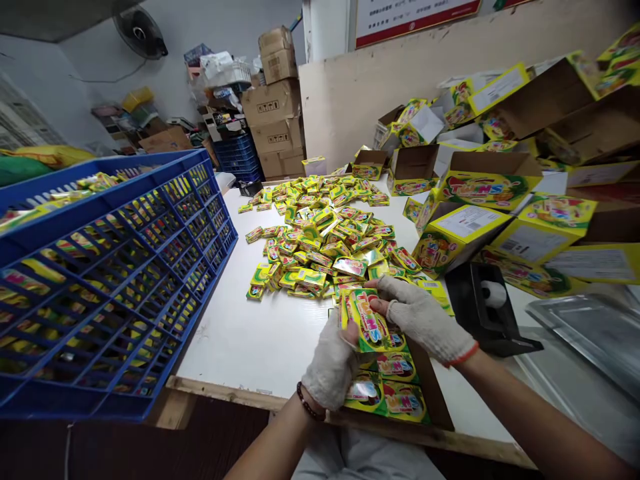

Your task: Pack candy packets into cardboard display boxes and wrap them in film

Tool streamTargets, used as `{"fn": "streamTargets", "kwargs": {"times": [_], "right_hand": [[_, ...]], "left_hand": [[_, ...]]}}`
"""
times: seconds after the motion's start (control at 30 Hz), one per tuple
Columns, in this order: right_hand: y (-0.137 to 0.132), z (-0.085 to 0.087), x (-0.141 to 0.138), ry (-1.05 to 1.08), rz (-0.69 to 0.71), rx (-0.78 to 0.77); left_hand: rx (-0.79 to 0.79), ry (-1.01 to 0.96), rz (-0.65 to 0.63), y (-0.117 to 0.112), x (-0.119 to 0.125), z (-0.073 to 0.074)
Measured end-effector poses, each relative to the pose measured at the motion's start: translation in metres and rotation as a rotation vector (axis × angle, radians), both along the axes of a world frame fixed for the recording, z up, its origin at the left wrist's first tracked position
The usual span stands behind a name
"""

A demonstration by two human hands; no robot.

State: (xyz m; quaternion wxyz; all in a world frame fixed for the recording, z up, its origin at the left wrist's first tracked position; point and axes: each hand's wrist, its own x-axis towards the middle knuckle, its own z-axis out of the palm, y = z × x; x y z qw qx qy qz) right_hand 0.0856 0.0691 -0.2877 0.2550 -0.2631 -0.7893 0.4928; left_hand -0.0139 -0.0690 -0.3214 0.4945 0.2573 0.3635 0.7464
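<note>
Both my hands, in white fingerless-tipped work gloves, grip a small yellow-green candy box (pixel 371 321) from its two sides. My left hand (pixel 333 360) closes on its left edge, and my right hand (pixel 419 312) has thumb and fingers on its upper right. Just beneath lies an open carton (pixel 434 387) at the table's front edge, with several small candy boxes (pixel 400 400) lying flat in it, printed side up. Beyond my hands spreads a big loose pile of the same boxes (pixel 320 240). My hands partly hide the carton's far end.
On the left, a blue plastic crate (pixel 165 233) full of small boxes stands by the white table (pixel 225 333). Display cartons (pixel 493 180) are heaped at the right. A black tape dispenser (pixel 483 307) and clear plastic lids (pixel 590 340) lie near my right arm.
</note>
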Motion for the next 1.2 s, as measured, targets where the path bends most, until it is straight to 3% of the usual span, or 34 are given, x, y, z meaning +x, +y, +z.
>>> {"fn": "streamTargets", "kwargs": {"times": [0.07, 0.13, 0.27, 0.37, 0.47, 0.57, 0.63, 0.8, 0.93, 1.2], "right_hand": [[-0.013, -0.004, -0.004, 0.024, -0.117, 0.033], [-0.028, -0.009, -0.006, 0.051, -0.149, -0.004], [-0.041, -0.010, -0.001, 0.050, -0.013, -0.107], [-0.026, -0.004, 0.012, -0.035, 0.059, -0.034], [0.000, -0.006, 0.028, -0.182, 0.087, 0.062], [0.020, -0.015, 0.040, -0.383, 0.195, 0.017], [0.026, -0.020, 0.042, -0.553, 0.301, 0.034], [0.019, -0.028, 0.021, -0.963, 0.541, 0.348], [0.004, -0.041, -0.004, -1.131, 0.821, 0.427], [0.016, -0.062, -0.008, -1.097, 0.815, 0.350]], "left_hand": [[0.029, 0.135, 0.071, 0.000, 0.007, -0.005], [-0.020, 0.236, 0.160, 0.001, 0.013, -0.009], [-0.260, 0.559, 0.310, -0.001, 0.016, -0.009], [-0.308, 1.027, 0.318, -0.009, 0.009, -0.004], [-0.279, 1.511, 0.269, -0.020, -0.002, -0.010], [-0.279, 1.897, 0.068, -0.031, -0.005, -0.028], [-0.301, 2.054, -0.061, -0.037, -0.005, -0.043], [-0.339, 2.171, -0.086, -0.045, -0.006, -0.059], [-0.317, 2.165, -0.047, -0.044, -0.008, -0.059], [-0.215, 2.168, 0.069, -0.042, -0.007, -0.062]]}}
